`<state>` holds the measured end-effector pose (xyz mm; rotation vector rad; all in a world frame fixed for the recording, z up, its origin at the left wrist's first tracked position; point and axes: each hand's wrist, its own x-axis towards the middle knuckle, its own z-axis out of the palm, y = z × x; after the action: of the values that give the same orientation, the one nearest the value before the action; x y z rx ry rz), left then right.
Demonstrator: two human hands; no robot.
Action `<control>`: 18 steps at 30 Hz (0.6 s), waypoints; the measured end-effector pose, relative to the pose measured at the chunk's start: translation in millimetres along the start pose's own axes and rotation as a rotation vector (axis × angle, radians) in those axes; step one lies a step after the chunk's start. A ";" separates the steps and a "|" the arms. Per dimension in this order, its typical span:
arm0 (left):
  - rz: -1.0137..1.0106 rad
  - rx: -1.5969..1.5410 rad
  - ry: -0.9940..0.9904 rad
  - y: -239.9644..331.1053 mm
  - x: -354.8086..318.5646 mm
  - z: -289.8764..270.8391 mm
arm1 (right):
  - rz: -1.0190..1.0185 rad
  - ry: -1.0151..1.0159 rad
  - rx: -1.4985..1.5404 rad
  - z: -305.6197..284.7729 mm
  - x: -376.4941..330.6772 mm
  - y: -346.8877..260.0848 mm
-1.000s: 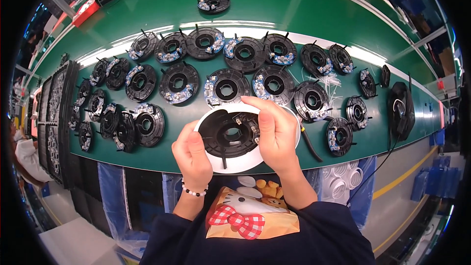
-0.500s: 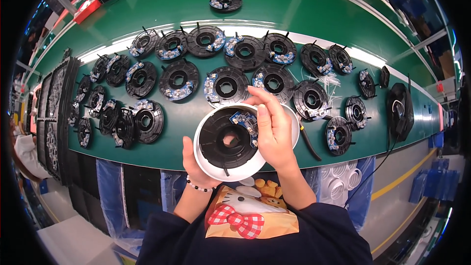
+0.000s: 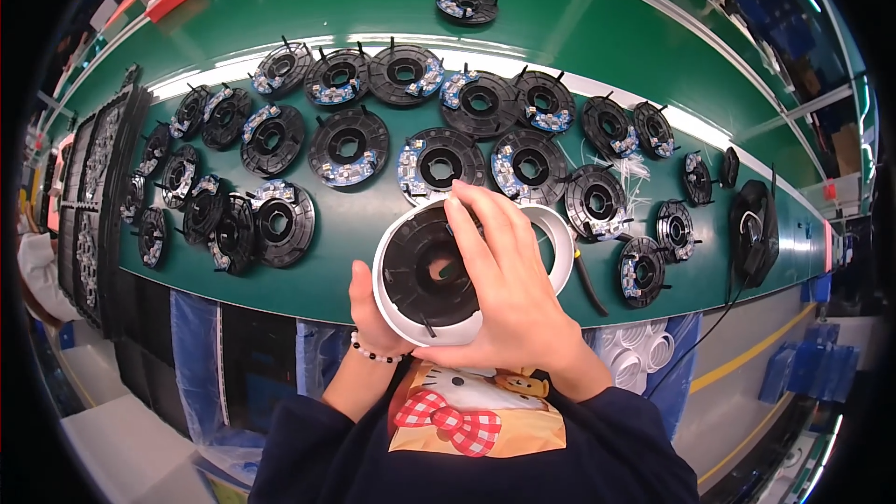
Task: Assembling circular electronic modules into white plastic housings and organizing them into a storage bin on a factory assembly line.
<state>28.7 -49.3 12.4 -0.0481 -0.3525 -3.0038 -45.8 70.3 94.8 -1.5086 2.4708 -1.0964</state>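
Around twenty-four round black plastic discs with blue-and-white circuit parts lie on the green workbench [image 3: 373, 0]; one lone disc [image 3: 467, 6] sits apart at the bench's far side. Two white plastic rings: one ring [image 3: 425, 275] held, another ring [image 3: 558, 245] beside it.

A: what's that round thing being held?
B: white round housing [image 3: 422, 317] with a black disc [image 3: 429, 268] seated inside, centre hole showing. It's tilted up facing the camera, at the near table edge, right of centre.
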 end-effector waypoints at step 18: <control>0.152 0.192 0.026 6.5 18.0 26.0 | -0.175 0.424 -0.069 28.5 3.9 14.7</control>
<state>12.1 -51.5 40.0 -0.0180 -0.6039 -2.8045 -48.2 55.8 66.0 -1.6893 2.7026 -1.5156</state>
